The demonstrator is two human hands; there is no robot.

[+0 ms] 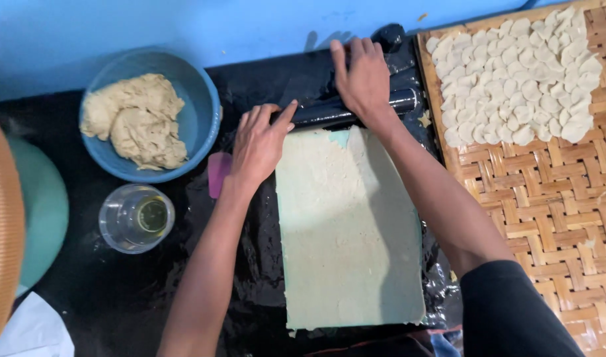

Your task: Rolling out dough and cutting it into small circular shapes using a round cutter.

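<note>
Bowl: a round blue plastic bowl (203, 112) at 10 o'clock holds lumps of beige dough (136, 119).
Glass: a clear drinking glass (136, 218) with yellowish liquid stands at 8 o'clock, near the bowl.
Scraper: a small pink plastic scraper (218, 173) lies just beside the left wrist.
Left hand: the left hand (260, 142) rests flat and open on the pin's left end, fingers pointing to 1 o'clock, clasping nothing.
Rolling pin: a long black cylindrical rolling pin (356, 109), glossy, lies with its long axis running 9 to 3 o'clock, its right end tilted slightly up, at the far edge of the sheet.
Dough sheet: a flat rectangular sheet of pale beige dough (349, 231) stretches from 12 to 6 o'clock on black plastic film (118, 297).
Right hand: the right hand (362, 79) presses open-palmed on the pin's middle, fingers pointing to 12 o'clock.
Tray: a woven bamboo tray (547, 198) at 3 o'clock carries small white cut dough pieces (521, 73).
</note>
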